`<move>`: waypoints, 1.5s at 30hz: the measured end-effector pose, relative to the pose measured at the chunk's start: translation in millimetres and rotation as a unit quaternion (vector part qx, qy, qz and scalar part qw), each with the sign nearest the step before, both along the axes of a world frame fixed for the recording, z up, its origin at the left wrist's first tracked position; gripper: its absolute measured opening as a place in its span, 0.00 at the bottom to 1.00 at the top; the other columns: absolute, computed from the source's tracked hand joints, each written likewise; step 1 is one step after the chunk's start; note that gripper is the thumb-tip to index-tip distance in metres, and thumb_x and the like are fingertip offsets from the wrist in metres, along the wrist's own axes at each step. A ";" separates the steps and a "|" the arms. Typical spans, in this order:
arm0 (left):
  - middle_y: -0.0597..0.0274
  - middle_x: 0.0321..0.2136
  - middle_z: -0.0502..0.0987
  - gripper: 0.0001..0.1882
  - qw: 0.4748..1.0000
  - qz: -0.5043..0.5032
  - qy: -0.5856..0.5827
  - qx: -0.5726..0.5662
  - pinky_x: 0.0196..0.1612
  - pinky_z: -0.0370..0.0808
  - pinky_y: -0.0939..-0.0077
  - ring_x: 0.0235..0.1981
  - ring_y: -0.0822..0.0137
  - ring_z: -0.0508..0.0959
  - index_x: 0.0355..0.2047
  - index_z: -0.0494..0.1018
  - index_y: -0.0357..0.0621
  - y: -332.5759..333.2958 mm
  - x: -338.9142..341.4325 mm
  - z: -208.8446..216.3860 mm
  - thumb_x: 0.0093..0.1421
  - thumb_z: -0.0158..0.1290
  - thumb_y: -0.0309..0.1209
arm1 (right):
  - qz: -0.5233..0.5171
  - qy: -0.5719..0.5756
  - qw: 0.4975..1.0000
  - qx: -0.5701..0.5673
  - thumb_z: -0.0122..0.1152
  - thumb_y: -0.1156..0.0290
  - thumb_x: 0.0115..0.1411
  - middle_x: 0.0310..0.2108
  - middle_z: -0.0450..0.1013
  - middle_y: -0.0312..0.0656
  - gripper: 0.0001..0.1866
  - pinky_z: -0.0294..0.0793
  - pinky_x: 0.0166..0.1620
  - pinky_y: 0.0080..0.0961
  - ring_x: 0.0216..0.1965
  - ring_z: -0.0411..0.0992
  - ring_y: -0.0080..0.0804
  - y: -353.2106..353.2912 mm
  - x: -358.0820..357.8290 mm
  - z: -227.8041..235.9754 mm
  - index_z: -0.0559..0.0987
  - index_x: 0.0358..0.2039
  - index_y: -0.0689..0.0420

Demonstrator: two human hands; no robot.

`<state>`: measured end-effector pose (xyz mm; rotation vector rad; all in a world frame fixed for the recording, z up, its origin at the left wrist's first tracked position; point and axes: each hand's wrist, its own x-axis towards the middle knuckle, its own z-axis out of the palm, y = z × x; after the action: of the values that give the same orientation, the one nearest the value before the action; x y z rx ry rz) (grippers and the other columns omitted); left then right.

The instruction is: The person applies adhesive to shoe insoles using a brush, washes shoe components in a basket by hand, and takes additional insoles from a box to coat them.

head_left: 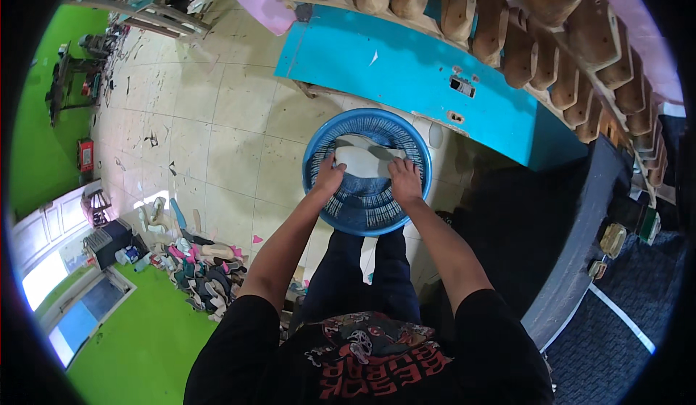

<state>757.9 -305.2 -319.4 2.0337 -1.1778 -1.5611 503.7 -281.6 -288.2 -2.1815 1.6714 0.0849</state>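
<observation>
A round blue plastic basket (pixel 316 207) with slatted sides stands in front of my legs. Over its far half is a pale, sole-shaped piece (pixel 362 162), lying crosswise. My left hand (pixel 330 174) grips its left end, thumb on top. At its right end my right hand (pixel 406 180) is closed on the edge, fingers bent over it. Just behind it a second pale, curved piece (pixel 355 140) shows, partly in shadow and partly covered. The undersides of both pieces are hidden.
A turquoise board (pixel 406 60) lies beyond the basket, under racks of wooden shoe lasts (pixel 518 53). Another pale sole-like piece (pixel 436 135) is on the floor right of the basket. Shoe scraps (pixel 214 274) are heaped at left. A dark-covered surface (pixel 525 220) stands at right.
</observation>
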 end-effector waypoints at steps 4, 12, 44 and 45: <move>0.31 0.64 0.65 0.41 0.996 0.064 0.023 0.058 0.69 0.60 0.61 0.65 0.41 0.66 0.69 0.56 0.26 -20.1 -4.5 -31.7 0.59 0.55 0.34 | -0.014 0.045 0.999 0.026 0.65 0.76 0.52 0.58 0.68 0.40 0.27 0.63 0.62 0.44 0.63 0.63 0.46 -22.8 10.8 -37.4 0.75 0.55 0.52; 0.34 0.72 0.50 0.45 0.998 -0.057 0.000 -0.029 0.75 0.46 0.66 0.74 0.46 0.50 0.72 0.43 0.27 -11.4 -19.7 -64.6 0.64 0.54 0.34 | -0.014 0.039 0.999 0.023 0.56 0.72 0.60 0.62 0.67 0.41 0.20 0.64 0.64 0.44 0.64 0.63 0.45 -33.2 4.9 -79.5 0.75 0.54 0.52; 0.43 0.72 0.46 0.56 0.776 -0.511 -0.361 0.081 0.73 0.52 0.53 0.72 0.43 0.50 0.70 0.50 0.25 -42.9 -79.1 -28.6 0.53 0.62 0.52 | -0.070 0.074 0.943 0.317 0.66 0.62 0.52 0.78 0.31 0.52 0.56 0.50 0.75 0.41 0.77 0.38 0.55 -24.7 27.6 -56.8 0.45 0.75 0.64; 0.44 0.71 0.47 0.57 0.771 -0.503 -0.384 0.065 0.73 0.52 0.53 0.72 0.43 0.50 0.70 0.51 0.25 -40.8 -79.9 -30.4 0.53 0.62 0.52 | -0.073 0.073 0.943 0.316 0.66 0.62 0.52 0.78 0.31 0.52 0.56 0.50 0.75 0.41 0.77 0.38 0.55 -25.6 28.8 -57.8 0.45 0.75 0.64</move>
<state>678.0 -346.1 -349.8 2.3258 -2.9071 -1.0585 532.5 -307.2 -346.0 -1.5930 1.5875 0.6611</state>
